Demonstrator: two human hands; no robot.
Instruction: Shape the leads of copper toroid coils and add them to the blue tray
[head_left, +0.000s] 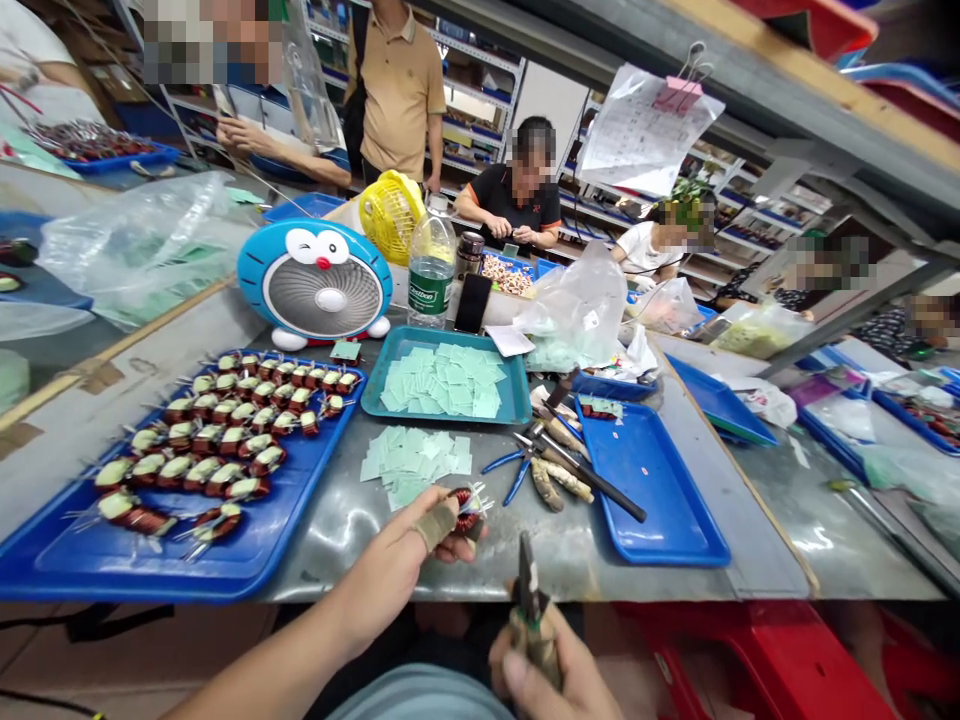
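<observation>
Near the front edge of the metal table, my left hand (435, 530) is closed around a small copper-wound coil (468, 508) with pale wire ends sticking out to the right. Tape wraps part of that hand's fingers. Lower and to the right, my right hand (551, 660) grips a pair of pliers (529, 590), jaws pointing up, apart from the coil. Rows of similar coils (225, 440) with light green tops fill much of the blue tray (247, 560) at left. Beyond my left hand lies a loose pile of pale green squares (412, 460).
A teal tray (370, 395) holds more green squares. Pliers (525, 465) and a hammer (600, 480) lie right of centre. A second blue tray (667, 500) has one coil piece at its far end. A blue fan (315, 280) and a bottle (431, 270) stand behind; people sit beyond.
</observation>
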